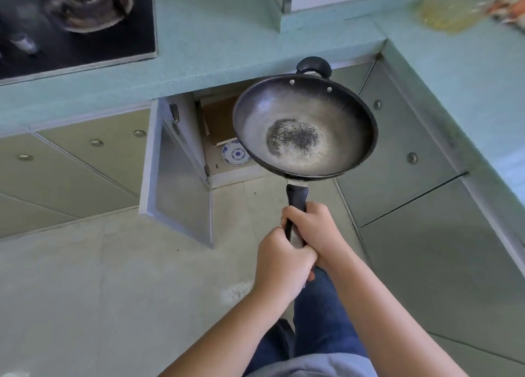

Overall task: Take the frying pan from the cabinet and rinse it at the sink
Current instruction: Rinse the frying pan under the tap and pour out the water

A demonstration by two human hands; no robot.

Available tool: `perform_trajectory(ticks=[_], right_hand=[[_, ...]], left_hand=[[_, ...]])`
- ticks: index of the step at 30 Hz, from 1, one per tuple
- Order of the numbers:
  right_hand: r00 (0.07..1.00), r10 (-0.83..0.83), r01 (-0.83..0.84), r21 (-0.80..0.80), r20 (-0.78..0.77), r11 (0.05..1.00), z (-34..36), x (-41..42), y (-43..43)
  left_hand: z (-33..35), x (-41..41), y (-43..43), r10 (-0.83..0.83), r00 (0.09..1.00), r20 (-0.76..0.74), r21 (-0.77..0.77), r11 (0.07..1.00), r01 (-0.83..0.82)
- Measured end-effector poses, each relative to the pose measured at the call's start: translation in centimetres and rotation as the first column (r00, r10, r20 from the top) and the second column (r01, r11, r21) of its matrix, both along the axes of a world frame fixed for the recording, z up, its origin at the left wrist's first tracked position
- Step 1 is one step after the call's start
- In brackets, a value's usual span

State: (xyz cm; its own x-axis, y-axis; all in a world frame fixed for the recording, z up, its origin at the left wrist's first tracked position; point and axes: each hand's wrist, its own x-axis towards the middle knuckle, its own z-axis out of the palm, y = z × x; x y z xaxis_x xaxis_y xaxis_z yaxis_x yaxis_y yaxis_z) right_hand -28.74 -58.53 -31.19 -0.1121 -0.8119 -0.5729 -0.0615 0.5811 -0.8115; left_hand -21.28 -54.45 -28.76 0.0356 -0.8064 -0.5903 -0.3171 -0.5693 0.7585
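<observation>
The frying pan (305, 126) is a dark, worn metal pan with a blackened patch in its middle, a long black handle and a small loop handle on its far rim. It hangs level in the air in front of the open cabinet (224, 138). My left hand (282, 258) is wrapped around the near end of the long handle. My right hand (314, 229) grips the same handle just above it, touching the left hand. No sink is in view.
The cabinet door (176, 177) stands swung open to the left. A blue-patterned white dish (234, 153) lies inside. A teal countertop (227, 49) runs above and down the right side. A black gas hob (76, 21) sits at top left. Tiled floor lies below.
</observation>
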Motion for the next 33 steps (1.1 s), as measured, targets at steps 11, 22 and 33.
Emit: perform_trajectory(ticks=[11, 22, 33], right_hand=[[0.992, -0.122, 0.117, -0.132, -0.024, 0.984, 5.1, -1.8, -0.9], [0.944, -0.314, 0.285, -0.231, -0.100, 0.930, 9.1, -7.3, 1.3], [0.871, -0.484, 0.444, -0.288, -0.082, 0.848, 11.1, -18.4, 6.8]], left_hand=[[4.7, -1.5, -1.5, -0.118, 0.993, -0.016, -0.110, 0.987, 0.116], [7.8, -6.3, -0.7, -0.296, 0.946, -0.133, -0.213, 0.940, 0.265], [10.0, -16.8, 3.3, -0.454, 0.884, -0.110, -0.273, 0.869, 0.412]])
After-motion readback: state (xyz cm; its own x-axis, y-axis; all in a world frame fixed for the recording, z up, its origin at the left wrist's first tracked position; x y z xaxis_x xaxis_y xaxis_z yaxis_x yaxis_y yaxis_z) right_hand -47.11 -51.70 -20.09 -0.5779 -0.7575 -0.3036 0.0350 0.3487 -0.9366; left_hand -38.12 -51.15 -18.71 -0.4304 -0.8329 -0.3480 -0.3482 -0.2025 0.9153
